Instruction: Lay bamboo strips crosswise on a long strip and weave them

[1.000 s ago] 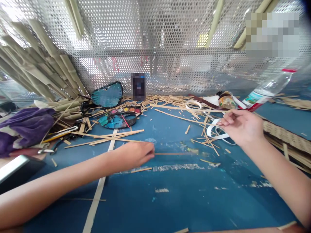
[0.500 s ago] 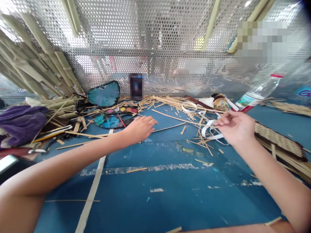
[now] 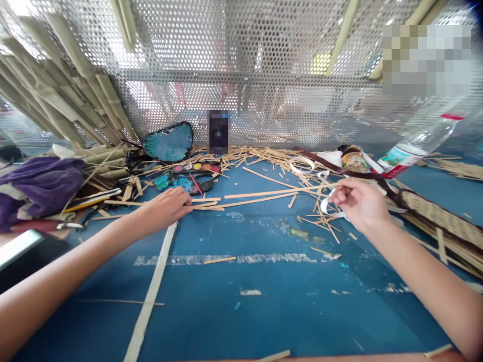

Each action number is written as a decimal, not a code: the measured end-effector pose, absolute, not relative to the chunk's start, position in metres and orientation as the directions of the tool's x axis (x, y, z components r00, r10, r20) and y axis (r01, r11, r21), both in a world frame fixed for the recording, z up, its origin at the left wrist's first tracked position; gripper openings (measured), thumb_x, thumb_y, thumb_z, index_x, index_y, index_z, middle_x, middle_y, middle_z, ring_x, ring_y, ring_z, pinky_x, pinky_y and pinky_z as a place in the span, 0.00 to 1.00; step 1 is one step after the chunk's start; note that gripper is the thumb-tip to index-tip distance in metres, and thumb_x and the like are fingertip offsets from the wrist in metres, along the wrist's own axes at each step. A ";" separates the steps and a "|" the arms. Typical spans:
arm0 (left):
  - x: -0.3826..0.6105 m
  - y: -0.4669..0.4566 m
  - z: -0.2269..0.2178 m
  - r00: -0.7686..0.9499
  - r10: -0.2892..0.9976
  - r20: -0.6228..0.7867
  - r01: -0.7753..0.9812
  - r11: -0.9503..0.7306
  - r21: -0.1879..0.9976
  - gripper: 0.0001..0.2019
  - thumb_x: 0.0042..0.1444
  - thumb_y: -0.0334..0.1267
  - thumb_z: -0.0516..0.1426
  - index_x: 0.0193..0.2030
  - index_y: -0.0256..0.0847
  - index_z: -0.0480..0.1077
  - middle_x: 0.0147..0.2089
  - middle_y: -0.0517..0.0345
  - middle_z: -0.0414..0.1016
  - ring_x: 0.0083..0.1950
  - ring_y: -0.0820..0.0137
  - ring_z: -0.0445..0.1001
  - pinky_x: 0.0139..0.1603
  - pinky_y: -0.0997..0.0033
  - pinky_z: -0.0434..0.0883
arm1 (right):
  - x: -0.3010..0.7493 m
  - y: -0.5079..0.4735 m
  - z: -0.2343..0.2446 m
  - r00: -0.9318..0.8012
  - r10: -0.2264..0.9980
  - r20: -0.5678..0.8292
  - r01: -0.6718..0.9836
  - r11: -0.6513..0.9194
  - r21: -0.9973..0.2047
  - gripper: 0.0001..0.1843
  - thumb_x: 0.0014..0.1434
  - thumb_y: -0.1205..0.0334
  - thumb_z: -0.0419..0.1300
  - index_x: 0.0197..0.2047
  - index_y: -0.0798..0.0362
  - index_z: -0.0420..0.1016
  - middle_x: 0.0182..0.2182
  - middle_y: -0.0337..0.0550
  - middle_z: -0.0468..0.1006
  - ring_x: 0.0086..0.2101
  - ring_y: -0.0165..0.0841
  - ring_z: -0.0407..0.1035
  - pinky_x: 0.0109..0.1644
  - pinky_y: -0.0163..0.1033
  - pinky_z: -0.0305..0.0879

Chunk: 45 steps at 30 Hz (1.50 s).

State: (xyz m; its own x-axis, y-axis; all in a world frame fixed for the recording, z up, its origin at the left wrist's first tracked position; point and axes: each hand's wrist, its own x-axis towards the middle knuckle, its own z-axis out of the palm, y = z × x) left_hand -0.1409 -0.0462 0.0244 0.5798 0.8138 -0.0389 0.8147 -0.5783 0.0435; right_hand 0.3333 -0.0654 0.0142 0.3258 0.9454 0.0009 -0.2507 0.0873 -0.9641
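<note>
Right hand point(image 3: 360, 206): fingertips pinch one end of a thin strip point(image 3: 260, 193), which sticks out left | left hand point(image 3: 168, 206): fingers bent by other strips point(image 3: 206, 202), can't tell if holding | left hand has moved left since before

Head camera: head-worn, facing forward and downward
Blue tabletop point(image 3: 264, 324): near, below
Perforated metal panel point(image 3: 181, 35): farther, ahead

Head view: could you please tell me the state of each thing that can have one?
Right hand, pinching
Bamboo strip, pinched at its right end
Left hand, fingers curled, grip unclear
Plastic bottle, capped
Purple cloth, crumpled
Paint palette, smeared with blue
White band, curled
Jar, lid unclear
</note>
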 end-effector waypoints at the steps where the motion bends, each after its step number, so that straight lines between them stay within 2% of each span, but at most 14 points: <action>1: -0.142 -0.043 0.024 0.595 0.803 -0.030 0.803 -0.594 0.037 0.15 0.68 0.44 0.46 0.44 0.39 0.70 0.45 0.47 0.72 0.48 0.59 0.73 0.52 0.61 0.68 | 0.333 -0.066 0.014 0.325 0.946 0.001 -0.245 0.085 -0.966 0.10 0.50 0.66 0.61 0.18 0.55 0.73 0.14 0.40 0.63 0.19 0.29 0.59 0.28 0.37 0.62; 6: -0.155 -0.034 0.030 0.595 0.803 -0.033 0.803 -0.595 -0.017 0.15 0.67 0.43 0.44 0.40 0.40 0.67 0.39 0.49 0.75 0.41 0.60 0.75 0.44 0.63 0.68 | 0.332 -0.069 0.018 0.317 0.948 0.028 -0.212 0.100 -0.972 0.09 0.47 0.66 0.60 0.17 0.54 0.73 0.13 0.40 0.63 0.19 0.30 0.61 0.29 0.37 0.64; 11: -0.176 -0.036 0.058 0.425 0.896 -0.131 0.902 -0.431 -0.027 0.15 0.65 0.48 0.45 0.42 0.42 0.67 0.36 0.52 0.76 0.36 0.61 0.75 0.36 0.65 0.64 | 0.332 -0.070 0.015 0.256 0.966 0.038 -0.171 0.084 -0.982 0.07 0.46 0.65 0.59 0.19 0.53 0.74 0.13 0.40 0.63 0.20 0.32 0.63 0.29 0.36 0.64; 16: -0.182 -0.040 0.079 0.395 0.914 -0.098 0.919 -0.395 0.020 0.17 0.64 0.50 0.46 0.44 0.41 0.67 0.41 0.50 0.77 0.39 0.61 0.74 0.41 0.65 0.66 | 0.329 -0.070 0.010 0.197 0.980 0.023 -0.126 0.048 -0.991 0.07 0.47 0.64 0.60 0.19 0.52 0.74 0.13 0.40 0.64 0.20 0.33 0.64 0.29 0.36 0.63; 20: -0.183 -0.038 0.061 0.451 0.877 -0.167 0.892 -0.446 0.070 0.15 0.61 0.47 0.47 0.43 0.42 0.69 0.44 0.49 0.77 0.42 0.60 0.75 0.43 0.65 0.68 | 0.326 -0.072 0.009 0.187 0.982 0.026 -0.104 0.046 -0.994 0.08 0.48 0.64 0.59 0.20 0.51 0.74 0.14 0.40 0.64 0.20 0.33 0.63 0.30 0.37 0.63; 23: -0.183 -0.036 0.043 0.497 0.852 -0.164 0.868 -0.488 0.096 0.11 0.59 0.43 0.49 0.40 0.42 0.69 0.42 0.49 0.77 0.42 0.60 0.76 0.43 0.65 0.69 | 0.325 -0.073 0.009 0.204 0.978 0.034 -0.094 0.054 -0.994 0.07 0.48 0.64 0.60 0.21 0.51 0.76 0.13 0.40 0.64 0.21 0.33 0.64 0.31 0.38 0.63; 30: -0.182 -0.037 0.036 0.448 0.875 -0.185 0.893 -0.432 0.125 0.09 0.56 0.40 0.52 0.42 0.43 0.68 0.40 0.52 0.78 0.38 0.61 0.76 0.39 0.66 0.70 | 0.330 -0.072 0.009 0.203 0.978 0.039 -0.073 0.055 -0.996 0.06 0.47 0.63 0.60 0.21 0.51 0.75 0.13 0.40 0.64 0.20 0.33 0.64 0.30 0.38 0.62; 34: -0.184 -0.046 0.045 0.454 0.878 -0.154 0.890 -0.437 0.135 0.08 0.60 0.37 0.50 0.43 0.42 0.67 0.40 0.55 0.77 0.38 0.65 0.73 0.40 0.68 0.69 | 0.332 -0.070 0.010 0.186 0.981 0.052 -0.058 0.064 -0.996 0.06 0.47 0.62 0.60 0.21 0.52 0.73 0.13 0.40 0.65 0.20 0.33 0.65 0.29 0.38 0.62; 38: -0.169 -0.054 0.072 0.505 0.848 -0.162 0.859 -0.475 0.192 0.12 0.66 0.45 0.47 0.47 0.43 0.68 0.41 0.59 0.76 0.39 0.68 0.71 0.40 0.72 0.68 | 0.336 -0.065 0.009 0.165 0.983 0.086 -0.027 0.092 -0.995 0.06 0.47 0.59 0.61 0.23 0.51 0.73 0.13 0.38 0.65 0.20 0.32 0.65 0.28 0.37 0.61; 41: -0.131 -0.051 0.099 0.543 0.838 -0.058 0.829 -0.523 0.198 0.17 0.68 0.49 0.46 0.50 0.43 0.68 0.42 0.59 0.76 0.39 0.67 0.72 0.40 0.70 0.67 | 0.342 -0.059 0.007 0.118 0.988 0.101 0.035 0.098 -0.995 0.08 0.46 0.57 0.63 0.23 0.51 0.73 0.14 0.37 0.67 0.19 0.31 0.63 0.28 0.38 0.60; 45: -0.050 -0.029 0.116 0.651 0.754 0.085 0.748 -0.656 0.095 0.16 0.69 0.43 0.45 0.54 0.39 0.67 0.45 0.52 0.77 0.42 0.63 0.75 0.45 0.65 0.68 | 0.352 -0.055 0.002 -0.019 0.993 0.116 0.369 0.114 -0.923 0.13 0.49 0.52 0.65 0.23 0.52 0.75 0.17 0.39 0.71 0.21 0.31 0.64 0.29 0.37 0.57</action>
